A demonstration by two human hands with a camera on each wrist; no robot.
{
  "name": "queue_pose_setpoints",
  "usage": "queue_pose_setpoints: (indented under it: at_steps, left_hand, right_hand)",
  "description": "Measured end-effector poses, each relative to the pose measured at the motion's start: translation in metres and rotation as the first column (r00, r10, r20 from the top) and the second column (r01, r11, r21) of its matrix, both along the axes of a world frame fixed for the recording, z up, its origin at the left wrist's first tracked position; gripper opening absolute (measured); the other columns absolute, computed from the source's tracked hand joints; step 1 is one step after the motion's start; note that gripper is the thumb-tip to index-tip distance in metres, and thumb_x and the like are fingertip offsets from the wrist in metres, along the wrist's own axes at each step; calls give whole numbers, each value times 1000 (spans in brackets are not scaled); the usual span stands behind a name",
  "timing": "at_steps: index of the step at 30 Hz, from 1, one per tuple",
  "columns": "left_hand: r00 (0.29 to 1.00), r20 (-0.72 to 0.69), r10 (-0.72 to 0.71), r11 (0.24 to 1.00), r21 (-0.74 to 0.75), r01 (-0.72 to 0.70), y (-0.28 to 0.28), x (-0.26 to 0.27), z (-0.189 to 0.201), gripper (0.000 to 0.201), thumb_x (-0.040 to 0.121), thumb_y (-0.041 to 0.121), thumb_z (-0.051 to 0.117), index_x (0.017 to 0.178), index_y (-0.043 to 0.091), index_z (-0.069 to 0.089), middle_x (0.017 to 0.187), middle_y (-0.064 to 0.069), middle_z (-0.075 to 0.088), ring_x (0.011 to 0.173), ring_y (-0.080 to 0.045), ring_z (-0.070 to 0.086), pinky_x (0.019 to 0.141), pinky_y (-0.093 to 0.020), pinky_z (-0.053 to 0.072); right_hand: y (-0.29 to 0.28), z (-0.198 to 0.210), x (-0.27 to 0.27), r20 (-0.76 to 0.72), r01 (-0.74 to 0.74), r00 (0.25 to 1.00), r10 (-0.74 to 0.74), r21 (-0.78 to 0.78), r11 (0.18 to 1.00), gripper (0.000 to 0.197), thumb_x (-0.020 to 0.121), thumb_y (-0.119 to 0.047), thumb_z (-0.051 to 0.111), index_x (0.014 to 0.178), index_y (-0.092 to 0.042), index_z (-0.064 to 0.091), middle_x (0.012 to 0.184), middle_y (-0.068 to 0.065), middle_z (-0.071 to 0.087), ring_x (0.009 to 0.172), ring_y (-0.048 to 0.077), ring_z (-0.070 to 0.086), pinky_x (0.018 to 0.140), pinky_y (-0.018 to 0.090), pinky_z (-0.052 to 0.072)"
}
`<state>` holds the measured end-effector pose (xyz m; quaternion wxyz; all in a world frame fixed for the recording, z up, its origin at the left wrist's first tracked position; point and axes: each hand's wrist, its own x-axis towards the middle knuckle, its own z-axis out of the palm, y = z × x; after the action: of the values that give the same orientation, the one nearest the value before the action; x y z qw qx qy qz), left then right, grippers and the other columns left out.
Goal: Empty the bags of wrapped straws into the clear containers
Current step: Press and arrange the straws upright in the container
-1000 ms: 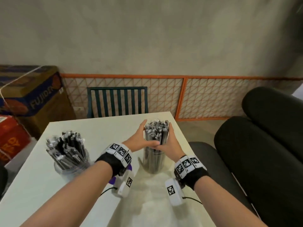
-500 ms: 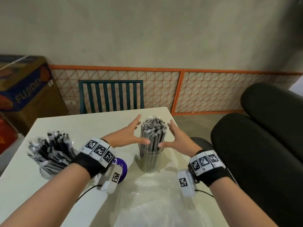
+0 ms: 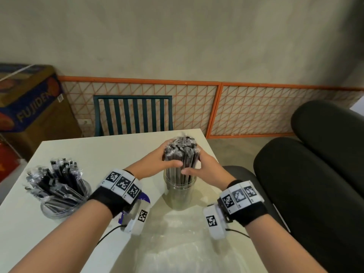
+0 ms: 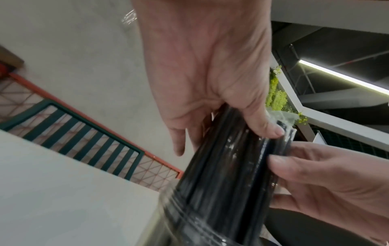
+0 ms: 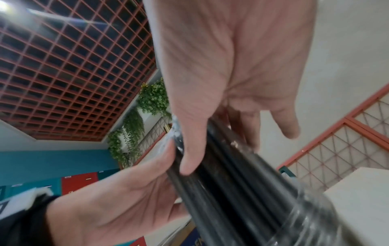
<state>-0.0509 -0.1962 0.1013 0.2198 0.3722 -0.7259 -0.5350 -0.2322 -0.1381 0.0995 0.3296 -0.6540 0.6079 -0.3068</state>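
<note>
Indoors, white table (image 3: 98,152), concrete wall (image 3: 177,36), both hands clasping straw bundle (image 3: 180,154) in clear container (image 3: 180,196)

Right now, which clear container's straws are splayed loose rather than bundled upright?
The left container: its straws fan outward, untouched. Both hands grip the upright bundle in the right container.

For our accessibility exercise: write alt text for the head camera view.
Both hands, left hand and right hand, grip a bundle of straws standing in a clear jar on a table; another jar of straws stands left.
</note>
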Motion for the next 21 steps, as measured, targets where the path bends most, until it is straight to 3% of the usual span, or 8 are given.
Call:
queue_pose_setpoints:
  at_steps: [3, 6, 9, 11, 13, 15, 18, 21]
  left_hand:
    - [992, 127, -22, 999, 40, 17, 1, 11, -5, 108, 68, 34, 76, 149, 30, 3, 155, -3, 24, 142, -18, 24, 112, -30, 21]
    - [990, 138, -1, 999, 53, -7, 4, 13, -14, 118, 62, 38, 78, 148, 31, -2, 157, -5, 18, 144, -18, 18, 113, -32, 19]
    - [996, 89, -19, 998, 58, 14, 6, 7, -19, 119, 61, 41, 82, 149, 29, 2, 154, 0, 24, 142, -14, 23, 117, -34, 21]
    - [997, 71, -12, 1000, 9, 11, 7, 1, -20, 104, 68, 38, 77, 147, 24, 12, 146, 4, 34, 138, -12, 32, 115, -34, 26]
    - [997, 62, 53, 996, -71, -48, 7, -4, -16, 82, 79, 31, 69, 145, 23, 20, 141, 3, 42, 132, -13, 39, 111, -32, 31]
    - [995, 18, 103, 988, -119, -100, 6, -3, -7, 75, 82, 30, 66, 144, 23, 24, 139, 3, 44, 127, -10, 42, 107, -28, 33]
    - [996, 13, 90, 991, -104, -88, 6, 3, -1, 85, 75, 37, 69, 145, 26, 21, 141, 4, 42, 130, -13, 42, 110, -34, 34]
    - [985, 146, 90, 996, -38, -85, 8, 12, -6, 97, 74, 37, 72, 148, 26, 10, 151, -2, 31, 138, -20, 33, 109, -35, 30]
  right_hand:
    - [0, -9, -14, -88, -67, 993, 81, 154, 986, 113, 68, -33, 81, 150, -18, 6, 155, -5, 25, 143, 15, 23, 116, 30, 21]
    - [4, -24, -10, -34, -53, 998, 58, 146, 988, 115, 61, -33, 86, 148, -25, 11, 151, -5, 31, 138, 10, 29, 113, 30, 24]
    - [7, -38, 5, -15, 73, 997, -72, 154, 985, 122, 49, -56, 79, 147, -28, 13, 146, -7, 40, 136, 16, 36, 116, 49, 23]
    - [8, -40, 14, -19, 128, 992, -127, 79, 989, 106, 53, -62, 71, 143, -30, 25, 136, -8, 51, 130, 19, 45, 111, 57, 27]
    - [7, -26, 20, -2, 158, 987, -158, -17, 987, 78, 69, -49, 72, 136, -27, 38, 130, -5, 57, 125, 20, 50, 109, 53, 34]
    - [3, -9, 17, 25, 141, 990, -140, -45, 989, 64, 78, -31, 73, 134, -23, 42, 130, -1, 58, 123, 18, 51, 106, 41, 40]
    - [-2, 8, 5, -30, 33, 999, -33, -7, 999, 78, 77, -31, 75, 143, -22, 33, 138, -2, 53, 127, 15, 47, 102, 28, 38]
    - [1, 1, -3, -95, 34, 995, -18, 167, 985, 109, 73, -36, 77, 151, -15, 4, 154, 3, 30, 141, 19, 29, 111, 31, 28]
